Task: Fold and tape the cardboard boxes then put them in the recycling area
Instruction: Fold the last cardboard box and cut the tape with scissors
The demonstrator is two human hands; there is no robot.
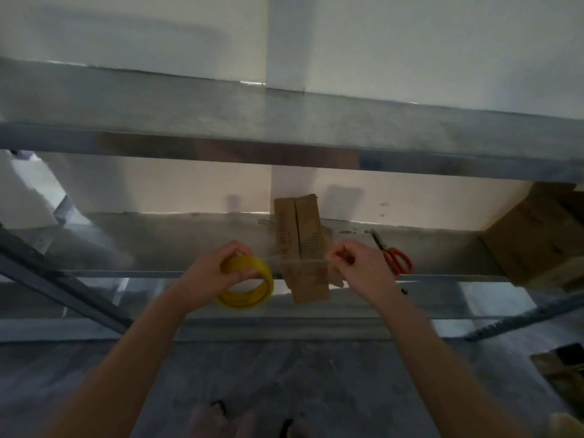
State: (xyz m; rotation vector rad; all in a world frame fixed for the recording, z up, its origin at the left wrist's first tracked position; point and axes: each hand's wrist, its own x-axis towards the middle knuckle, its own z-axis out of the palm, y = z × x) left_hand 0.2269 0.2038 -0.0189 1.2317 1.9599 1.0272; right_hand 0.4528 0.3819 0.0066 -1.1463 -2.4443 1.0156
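Left grip (pixel 208 275) holds the roll (pixel 252 295); right grip (pixel 360 267) pinches tape (pixel 300 263) across the box (pixel 300 229). The box looks light and stiff, best held by its edges. Scissors (pixel 396 257) lie at 3 o'clock.

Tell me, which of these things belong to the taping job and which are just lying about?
In use: yellow tape roll, held in the left hand; tape strip, its end pinched by the right hand; folded cardboard box beneath the strip.
Lying about: orange-handled scissors on the shelf; large cardboard box at the shelf's right end, untouched.
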